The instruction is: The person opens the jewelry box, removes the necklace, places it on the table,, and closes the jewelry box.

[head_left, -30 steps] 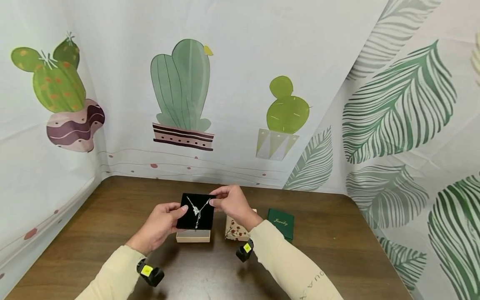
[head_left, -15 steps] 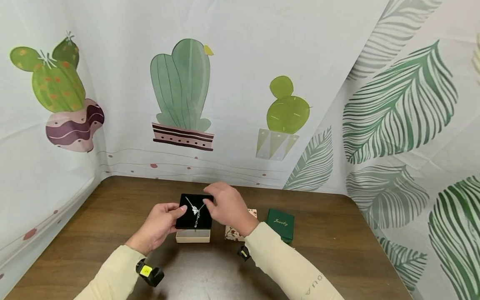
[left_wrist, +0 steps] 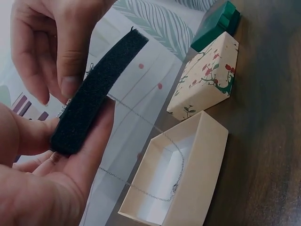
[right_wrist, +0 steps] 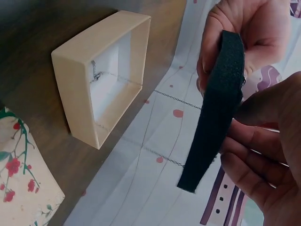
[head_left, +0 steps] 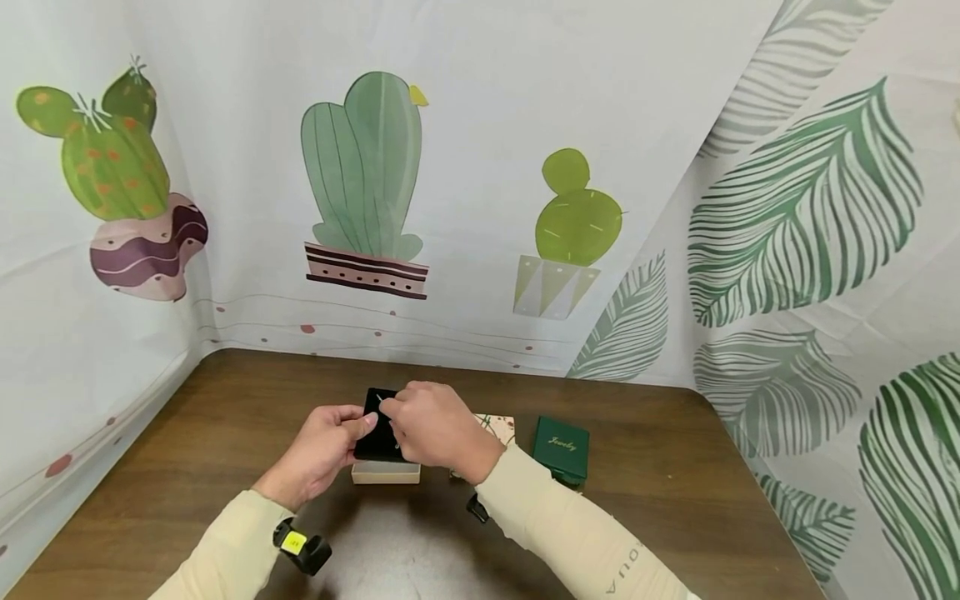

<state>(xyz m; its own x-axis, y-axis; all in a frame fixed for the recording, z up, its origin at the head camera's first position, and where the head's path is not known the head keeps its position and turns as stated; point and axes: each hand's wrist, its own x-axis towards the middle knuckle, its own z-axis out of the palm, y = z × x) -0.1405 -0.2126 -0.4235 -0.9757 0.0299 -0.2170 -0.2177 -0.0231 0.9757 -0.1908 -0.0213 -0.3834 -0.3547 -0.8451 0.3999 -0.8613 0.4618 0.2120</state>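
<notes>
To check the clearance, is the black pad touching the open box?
Apart. The right wrist view shows a gap between pad and box, crossed by the chain.

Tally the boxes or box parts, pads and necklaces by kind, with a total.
Boxes or box parts: 3 (open cream box, floral box part, green box)
Pads: 1 (black pad)
Necklaces: 1 (silver necklace)
Total: 5

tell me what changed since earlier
The right grip let go of the black pad at its upper right corner and moved left across its face, hiding most of the necklace in head view; whether it pinches anything is unclear. The left grip still holds the pad's left side; the open box, floral box and green box stayed put.
</notes>
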